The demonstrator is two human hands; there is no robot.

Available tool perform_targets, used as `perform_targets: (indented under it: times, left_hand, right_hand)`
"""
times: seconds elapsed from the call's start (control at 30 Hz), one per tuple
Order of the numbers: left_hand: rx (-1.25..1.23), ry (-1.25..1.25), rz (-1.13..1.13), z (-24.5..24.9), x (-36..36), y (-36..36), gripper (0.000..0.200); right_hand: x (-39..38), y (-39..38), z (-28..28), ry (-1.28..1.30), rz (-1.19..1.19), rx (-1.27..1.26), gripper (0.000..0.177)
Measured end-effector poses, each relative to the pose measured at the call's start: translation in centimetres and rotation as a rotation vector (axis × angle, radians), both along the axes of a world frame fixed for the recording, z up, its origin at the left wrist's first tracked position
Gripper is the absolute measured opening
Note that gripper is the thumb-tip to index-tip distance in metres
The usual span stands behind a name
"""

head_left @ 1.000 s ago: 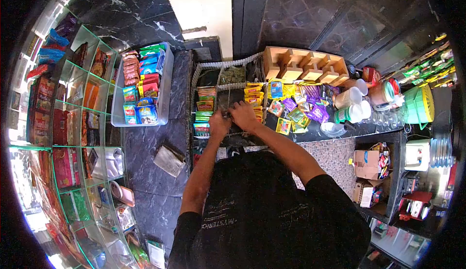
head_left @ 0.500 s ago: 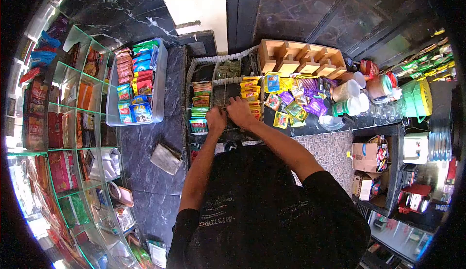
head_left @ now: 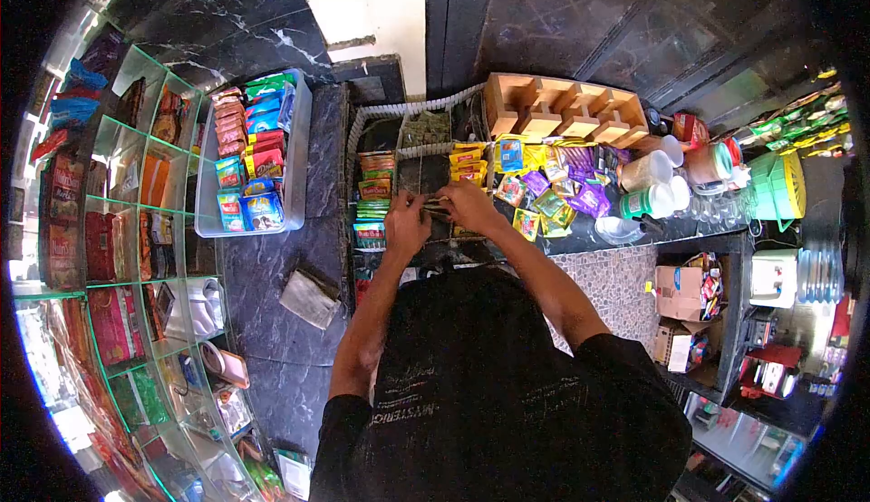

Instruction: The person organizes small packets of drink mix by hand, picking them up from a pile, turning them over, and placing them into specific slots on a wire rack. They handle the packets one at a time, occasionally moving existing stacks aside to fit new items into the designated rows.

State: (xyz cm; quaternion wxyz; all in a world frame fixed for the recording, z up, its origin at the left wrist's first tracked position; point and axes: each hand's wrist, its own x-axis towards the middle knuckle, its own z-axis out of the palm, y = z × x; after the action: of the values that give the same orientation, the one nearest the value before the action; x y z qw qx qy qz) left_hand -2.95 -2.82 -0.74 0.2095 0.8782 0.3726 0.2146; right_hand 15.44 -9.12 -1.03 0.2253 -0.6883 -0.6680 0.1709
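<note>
My left hand (head_left: 409, 224) and my right hand (head_left: 466, 206) are close together over the middle column of a divided rack (head_left: 424, 150). The fingers of both are pinched around something small and thin between them; I cannot make out what it is. Left of my left hand stand rows of green and orange sachets (head_left: 373, 210). Yellow sachets (head_left: 468, 165) fill the column just beyond my right hand. Farther back in the middle column lies a dark greenish bundle of packets (head_left: 426, 127).
A clear plastic bin (head_left: 297, 167) of sachets stands to the left, beside glass shelves (head_left: 140, 203). To the right are a wooden divided box (head_left: 566, 108), loose purple and yellow sachets (head_left: 591, 199), jars (head_left: 645, 169) and a green bucket (head_left: 778, 183). A folded cloth (head_left: 310, 298) lies on the dark counter.
My right hand has drawn a little nearer to me and to the right. My left hand has shifted slightly right. A thin thing now shows between the fingers.
</note>
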Motion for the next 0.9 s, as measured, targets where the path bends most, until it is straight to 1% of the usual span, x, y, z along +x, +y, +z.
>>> perform_targets:
  times: [0.03, 0.1, 0.13, 0.2, 0.23, 0.3, 0.33, 0.4, 0.43, 0.5, 0.63, 0.7, 0.83, 0.9]
  left_hand:
    - [-0.002, 0.003, -0.005, -0.4, -0.2, -0.1, 0.031]
    - [0.1, 0.066, -0.084, -0.8, -0.2, 0.1, 0.029]
    - [0.104, 0.066, -0.087, -0.7, -0.2, 0.2, 0.029]
    - [0.116, 0.055, -0.113, -0.7, -0.6, -0.1, 0.022]
    - [0.118, 0.057, -0.112, -0.7, -0.7, -0.2, 0.022]
    - [0.098, 0.058, -0.097, -0.9, -0.9, -0.3, 0.019]
    - [0.098, 0.059, -0.094, -1.0, -1.0, -0.3, 0.019]
    - [0.143, 0.055, -0.085, -0.9, -1.1, -0.5, 0.019]
    - [0.142, 0.055, -0.083, -0.6, -1.0, -0.6, 0.019]
    - [0.061, 0.067, -0.069, -0.3, -0.8, -0.6, 0.017]
    - [0.006, 0.034, -0.009, -1.0, -0.3, 0.8, 0.019]
    - [0.139, 0.039, -0.055, -0.9, -0.1, 1.6, 0.025]
    - [0.121, 0.117, -0.088, -1.7, 0.8, 2.5, 0.028]
    - [0.194, 0.117, -0.047, -1.9, 1.3, 2.8, 0.025]
  right_hand:
    - [0.2, 0.2, 0.0, 0.003, -0.005, -0.002, 0.023]
    - [0.9, 0.7, -0.2, -0.15, 0.057, -0.144, 0.024]
    - [1.0, 0.9, -0.4, -0.15, 0.054, -0.14, 0.024]
    - [0.7, 1.2, -1.3, -0.292, 0.081, -0.205, 0.023]
    - [0.6, 1.4, -1.8, -0.291, 0.081, -0.203, 0.023]
    - [0.1, 1.6, -2.0, -0.504, 0.088, -0.121, 0.022]
    - [-0.2, 1.5, -1.5, -0.502, 0.092, -0.12, 0.022]
    - [-0.4, 1.0, -0.8, -0.41, -0.001, -0.041, 0.022]
    - [-0.5, 0.8, -0.7, -0.41, 0.002, -0.041, 0.022]
    - [-0.3, 0.3, -0.6, -0.493, 0.021, 0.067, 0.023]
    - [-0.7, 0.9, -1.4, -0.547, -0.009, 0.085, 0.023]
    - [-0.8, 1.2, -1.7, -0.563, 0.01, 0.098, 0.019]
    - [-0.8, 1.5, -1.7, -0.604, -0.011, 0.147, 0.018]
    - [-1.1, 1.4, -1.1, -0.53, -0.066, 0.248, 0.019]
